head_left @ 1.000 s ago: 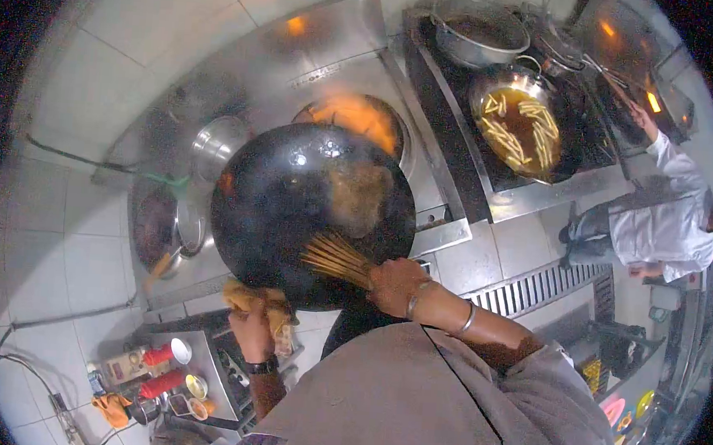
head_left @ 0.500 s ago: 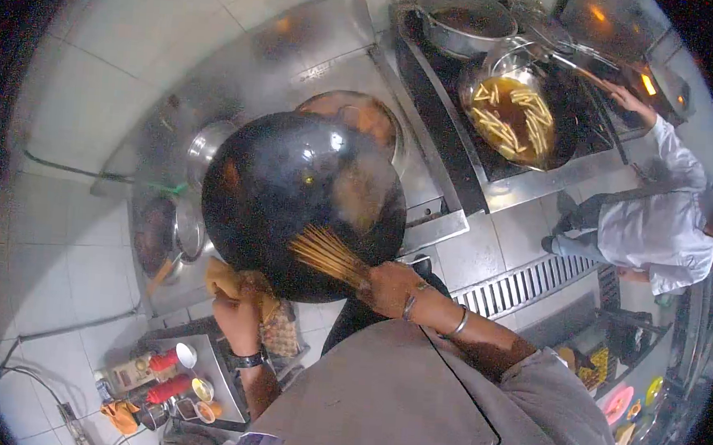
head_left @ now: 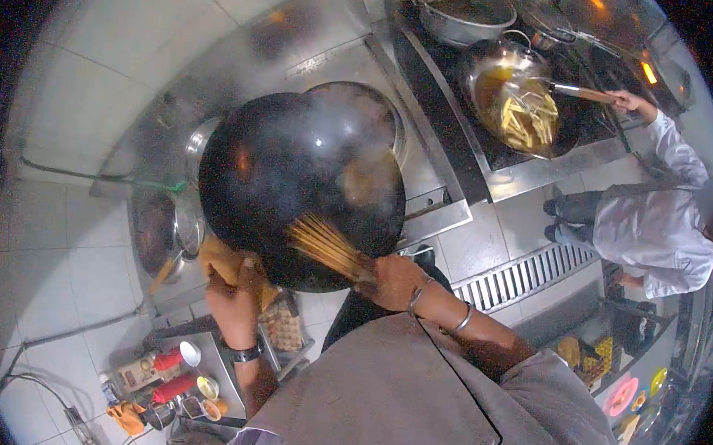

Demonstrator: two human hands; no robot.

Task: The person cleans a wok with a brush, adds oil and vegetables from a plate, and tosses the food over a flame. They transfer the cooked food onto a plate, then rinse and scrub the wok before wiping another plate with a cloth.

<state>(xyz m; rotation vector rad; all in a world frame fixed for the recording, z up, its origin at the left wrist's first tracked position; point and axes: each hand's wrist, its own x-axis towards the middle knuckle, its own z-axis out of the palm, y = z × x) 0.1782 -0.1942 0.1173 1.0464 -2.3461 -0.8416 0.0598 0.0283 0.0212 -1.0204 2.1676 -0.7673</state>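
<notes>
A large black wok [head_left: 286, 168], tilted up with steam over it, fills the middle of the head view. At its lower left edge my left hand [head_left: 234, 301] is closed on a tan cloth [head_left: 220, 261] and the wok's edge. My right hand [head_left: 397, 285] grips the handle end of a bamboo wok brush [head_left: 328, 245]. The splayed bristles lie over the lower part of the wok, against or just above its surface. Behind the wok, part of the round burner opening [head_left: 361, 99] shows.
To the right, a co-worker [head_left: 654, 218] lifts fries in a long-handled strainer [head_left: 585, 93] over an oil pan [head_left: 489, 95]. A large pot [head_left: 462, 19] stands behind. Lower left, a side table [head_left: 226, 379] carries red bottles [head_left: 173, 389]. An egg tray [head_left: 283, 329] sits below the wok.
The wok has tilted and shifted slightly, and the brush has moved a little left with my right hand. The co-worker's strainer now holds the fries raised from the oil.
</notes>
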